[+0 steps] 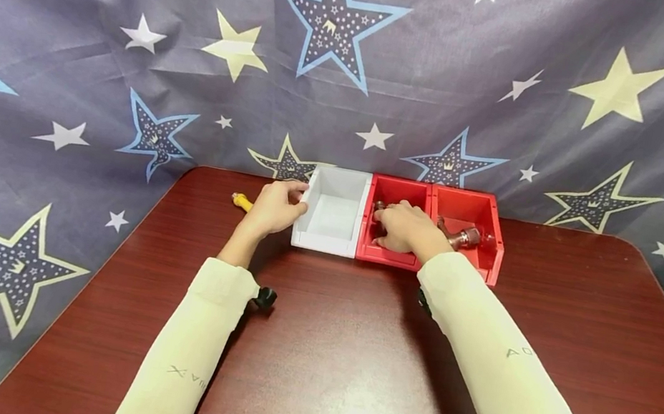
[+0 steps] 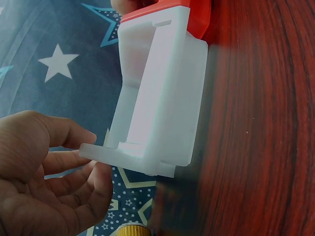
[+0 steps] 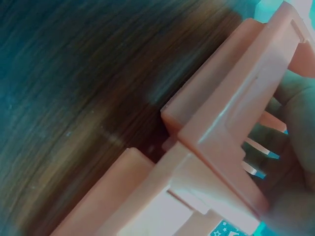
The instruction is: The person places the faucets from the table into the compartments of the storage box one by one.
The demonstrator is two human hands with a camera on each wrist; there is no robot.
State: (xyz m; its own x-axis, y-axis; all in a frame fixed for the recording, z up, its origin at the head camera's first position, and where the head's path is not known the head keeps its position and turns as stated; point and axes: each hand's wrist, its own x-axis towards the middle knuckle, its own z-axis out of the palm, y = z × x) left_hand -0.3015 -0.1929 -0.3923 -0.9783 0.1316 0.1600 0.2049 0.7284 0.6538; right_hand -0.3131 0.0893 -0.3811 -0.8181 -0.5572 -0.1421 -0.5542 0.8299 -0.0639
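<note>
My left hand (image 1: 274, 209) is at the left side of a white open-front bin (image 1: 333, 218). In the left wrist view, the thumb and fingers of that hand pinch the bin's rim (image 2: 115, 156), with several fingers curled outside the wall. My right hand (image 1: 407, 227) reaches down into the middle red bin (image 1: 390, 258), fingers bent near its left wall. A small dark brown piece (image 1: 379, 206) shows beside those fingers. Whether they hold it is hidden, and the right wrist view shows only part of the hand (image 3: 295, 128) behind the bin's wall.
The right-hand red bin (image 1: 496, 262) holds a brown item (image 1: 464, 237) with a ribbed end. A yellow object (image 1: 241, 201) lies left of the white bin, partly behind my left hand. The bins stand in a row on a dark red wooden table (image 1: 320, 321), before a star-patterned cloth (image 1: 432, 71).
</note>
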